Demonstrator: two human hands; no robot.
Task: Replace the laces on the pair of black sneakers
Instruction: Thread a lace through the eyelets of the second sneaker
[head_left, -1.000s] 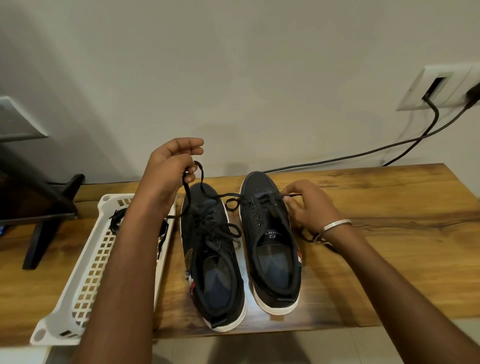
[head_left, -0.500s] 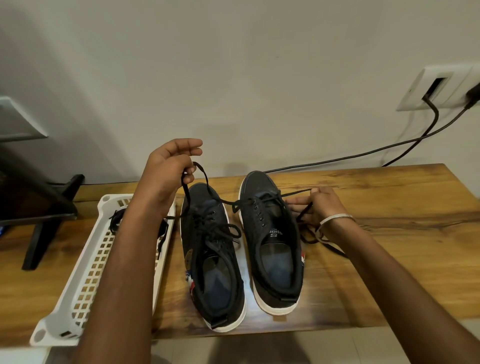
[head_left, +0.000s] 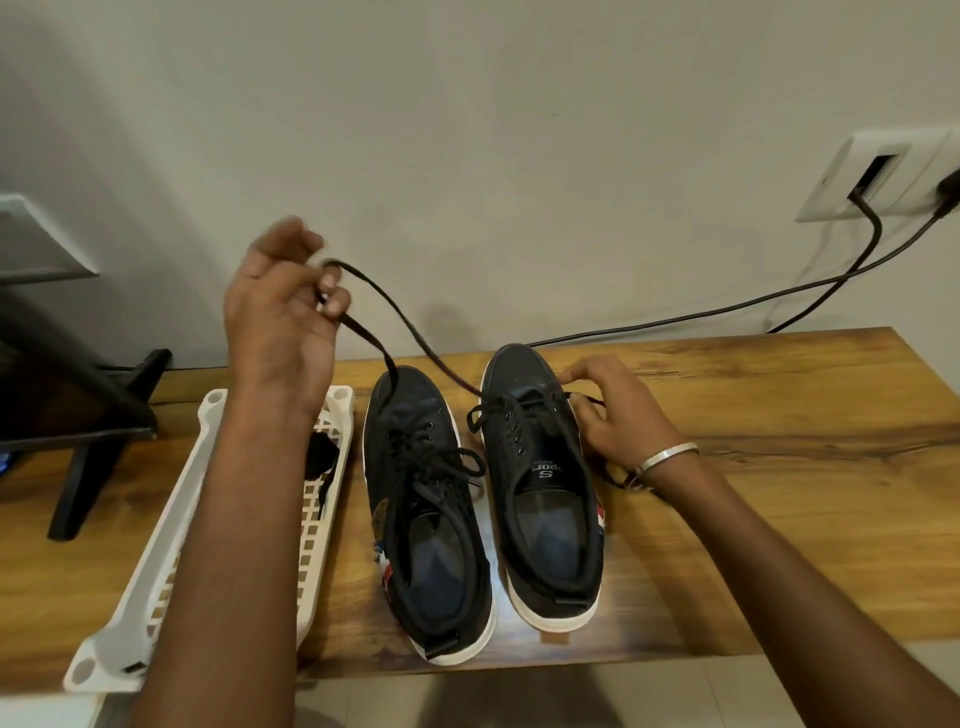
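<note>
Raised left hand (head_left: 283, 317) pinches a flat black lace (head_left: 410, 332) running down to the right sneaker (head_left: 540, 483); right hand (head_left: 615, 415) grips the lace's other end beside that sneaker. Both canvas, white-soled sneakers stand on the wood-grain desk (head_left: 779, 467), left sneaker (head_left: 423, 509) near a white lattice tray (head_left: 171, 519).

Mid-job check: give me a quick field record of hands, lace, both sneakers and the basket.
left hand: raised, pinching black lace
right hand: at right sneaker toe-end eyelets, grip on the lace's other end
left sneaker: laced
right sneaker: lace only through the toe-end eyelets
basket: left of the sneakers, dark lace inside
</note>
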